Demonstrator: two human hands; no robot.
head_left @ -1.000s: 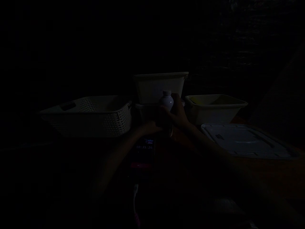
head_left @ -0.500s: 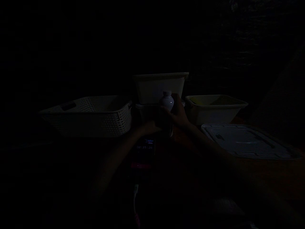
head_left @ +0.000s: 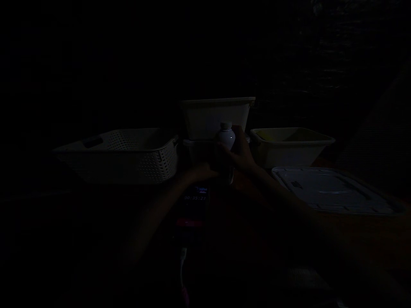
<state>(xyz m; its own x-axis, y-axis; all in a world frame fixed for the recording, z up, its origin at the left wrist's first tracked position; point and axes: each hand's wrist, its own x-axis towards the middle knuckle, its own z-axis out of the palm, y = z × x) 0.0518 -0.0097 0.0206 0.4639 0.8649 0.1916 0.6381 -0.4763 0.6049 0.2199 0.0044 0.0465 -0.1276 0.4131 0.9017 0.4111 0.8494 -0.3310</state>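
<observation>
The scene is very dark. A pale bottle with a rounded shoulder and a short neck stands upright in the middle of the view. My right hand is wrapped round its upper part from the right. Lower down, my left hand reaches in from the left to the bottle's lower part; its fingers are lost in shadow, so I cannot tell whether they grip. Behind the bottle are two pale tubs, an upper tub resting on a lower tub.
A perforated basket stands at left. To the right are another pale tub with something yellowish inside and a flat lid in front. A phone showing a running timer lies below my left hand, with a white cable attached.
The hands and bottle hold nearly the same place. The phone's timer has advanced by one second.
</observation>
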